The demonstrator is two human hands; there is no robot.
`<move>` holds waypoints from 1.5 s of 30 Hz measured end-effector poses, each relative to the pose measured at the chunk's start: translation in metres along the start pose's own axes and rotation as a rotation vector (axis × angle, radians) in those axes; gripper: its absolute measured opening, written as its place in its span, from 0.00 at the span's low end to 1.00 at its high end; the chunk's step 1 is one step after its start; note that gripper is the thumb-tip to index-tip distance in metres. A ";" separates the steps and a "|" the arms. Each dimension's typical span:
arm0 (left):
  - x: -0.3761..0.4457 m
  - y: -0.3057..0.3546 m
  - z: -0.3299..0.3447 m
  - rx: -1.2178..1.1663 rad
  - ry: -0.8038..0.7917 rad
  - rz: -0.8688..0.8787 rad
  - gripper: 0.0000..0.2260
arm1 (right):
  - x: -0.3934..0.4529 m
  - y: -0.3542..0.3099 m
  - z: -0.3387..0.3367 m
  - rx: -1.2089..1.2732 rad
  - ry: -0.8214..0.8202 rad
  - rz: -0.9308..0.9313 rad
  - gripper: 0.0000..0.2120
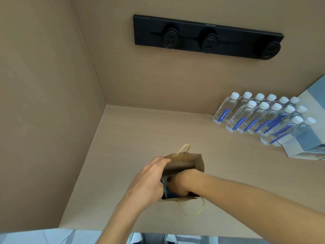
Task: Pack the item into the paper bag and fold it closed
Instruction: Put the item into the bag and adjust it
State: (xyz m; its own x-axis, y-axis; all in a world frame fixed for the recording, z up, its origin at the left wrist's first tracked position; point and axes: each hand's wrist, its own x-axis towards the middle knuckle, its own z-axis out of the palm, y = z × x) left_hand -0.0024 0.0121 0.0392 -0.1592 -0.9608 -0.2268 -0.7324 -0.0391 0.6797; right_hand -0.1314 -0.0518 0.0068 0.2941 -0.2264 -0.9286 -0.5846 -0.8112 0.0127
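Note:
A brown paper bag (pixel 191 162) with cord handles stands open on the wooden counter (pixel 140 131), near its front edge. My left hand (pixel 149 180) grips the bag's left rim and holds the mouth apart. My right hand (pixel 181 182) is plunged into the bag, wrist at the rim, fingers hidden inside. A small item (pixel 168 191) with a blue and grey surface shows just inside the opening against my right hand; whether the fingers hold it I cannot tell.
Several clear water bottles (pixel 260 117) with white caps and blue labels stand in rows at the back right. A pale blue box (pixel 309 138) sits beside them at the right edge. A black socket strip (pixel 207 37) is mounted on the back wall. A side wall closes the left.

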 end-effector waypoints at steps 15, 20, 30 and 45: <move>0.011 -0.008 -0.008 -0.013 -0.014 0.011 0.33 | -0.030 0.004 -0.003 0.031 0.304 -0.218 0.14; 0.010 -0.004 -0.006 -0.022 -0.032 0.010 0.33 | -0.030 -0.009 -0.009 0.153 0.274 -0.294 0.08; 0.004 0.001 -0.005 -0.047 -0.025 0.005 0.32 | -0.022 0.011 -0.008 0.963 0.167 0.280 0.14; 0.002 0.003 0.001 -0.092 0.008 0.010 0.32 | -0.007 -0.024 -0.006 0.845 0.313 0.243 0.10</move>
State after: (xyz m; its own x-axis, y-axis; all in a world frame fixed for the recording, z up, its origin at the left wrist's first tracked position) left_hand -0.0060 0.0101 0.0401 -0.1608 -0.9635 -0.2140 -0.6670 -0.0538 0.7431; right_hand -0.1144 -0.0342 0.0150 0.2101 -0.5728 -0.7923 -0.9768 -0.0887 -0.1949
